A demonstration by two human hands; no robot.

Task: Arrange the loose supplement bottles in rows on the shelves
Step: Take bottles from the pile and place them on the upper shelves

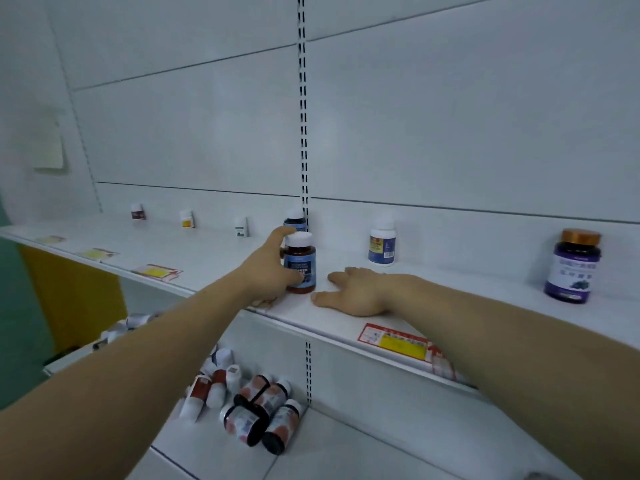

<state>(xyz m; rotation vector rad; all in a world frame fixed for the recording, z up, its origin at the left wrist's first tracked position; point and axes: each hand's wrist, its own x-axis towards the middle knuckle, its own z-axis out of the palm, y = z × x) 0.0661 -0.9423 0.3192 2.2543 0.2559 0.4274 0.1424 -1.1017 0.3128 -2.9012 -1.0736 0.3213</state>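
Note:
My left hand grips a brown bottle with a blue label and white cap, which stands upright on the upper white shelf. A matching bottle stands right behind it by the slotted upright. My right hand rests flat on the shelf just right of the gripped bottle, fingers relaxed and holding nothing. Several loose bottles lie in a heap on the lower shelf beneath my arms.
Single bottles stand spaced along the back of the upper shelf: a small dark one, a yellow-labelled one, a white one, a white-and-blue one and a large purple one with a gold cap. Price tags line the shelf edge.

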